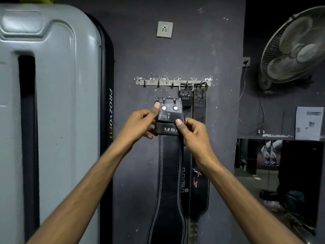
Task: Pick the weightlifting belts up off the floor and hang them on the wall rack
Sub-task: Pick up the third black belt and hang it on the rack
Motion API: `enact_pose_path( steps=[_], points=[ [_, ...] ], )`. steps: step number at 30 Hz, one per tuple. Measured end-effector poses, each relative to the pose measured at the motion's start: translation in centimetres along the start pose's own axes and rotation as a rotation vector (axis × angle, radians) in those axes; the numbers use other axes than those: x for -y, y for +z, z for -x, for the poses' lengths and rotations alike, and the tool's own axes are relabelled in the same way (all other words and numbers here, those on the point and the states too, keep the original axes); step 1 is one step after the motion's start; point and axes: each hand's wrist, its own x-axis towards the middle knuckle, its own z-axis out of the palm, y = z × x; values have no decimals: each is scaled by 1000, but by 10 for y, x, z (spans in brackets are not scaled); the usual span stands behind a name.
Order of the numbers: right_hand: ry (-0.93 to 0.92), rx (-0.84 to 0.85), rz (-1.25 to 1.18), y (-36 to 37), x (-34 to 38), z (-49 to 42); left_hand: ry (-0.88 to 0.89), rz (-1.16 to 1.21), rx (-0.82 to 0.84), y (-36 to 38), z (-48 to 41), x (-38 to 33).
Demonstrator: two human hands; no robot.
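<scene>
Black leather, stitched in pale thread, fills the middle of the view: a weightlifting belt [169, 182] held up against the grey wall [193, 50] by both hands. The left hand [140, 124] pinches the belt's buckle end, its thumb pressed flat beside two round metal rivets, its other fingers curled behind the strap. The right hand [191, 132] grips the same end just below, thumb on the front over the keeper loop printed "USI", fingers wrapped round the back edge. Both sets of fingers are closed narrow on the leather. From under the fingers the belt's wide body hangs straight down, out of view at the bottom.

Above the fingertips, and apart from them, a metal wall rack [173, 83] with a row of hooks is screwed to the wall. Two other belts [198, 110] hang from its right-hand hooks, just behind and to the right of the right hand's knuckles. The held belt's buckle prongs sit below the rack, not touching any hook.

Left of the left hand stands a grey machine housing [51, 103]; far right of the right hand, a wall fan [295, 48].
</scene>
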Motion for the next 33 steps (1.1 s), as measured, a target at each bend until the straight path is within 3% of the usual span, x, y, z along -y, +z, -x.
enact_pose_path(
  steps=[4, 8, 10, 16, 27, 33],
  points=[
    [-10, 53, 15, -5, -8, -1, 61, -42, -126, 15, -26, 5],
    [-53, 49, 58, -14, -33, -12, 91, -365, -300, 29, -45, 19],
    [-48, 34, 34, -20, -49, -21, 117, -413, -307, 38, -57, 30],
    [-63, 31, 19, -36, -102, -60, 166, -345, -279, 72, -104, 62],
    [-107, 128, -43, -61, -198, -168, 253, -426, -479, 127, -197, 106],
    [-126, 136, -18, -51, -223, -209, 244, -213, -521, 137, -238, 124]
  ],
)
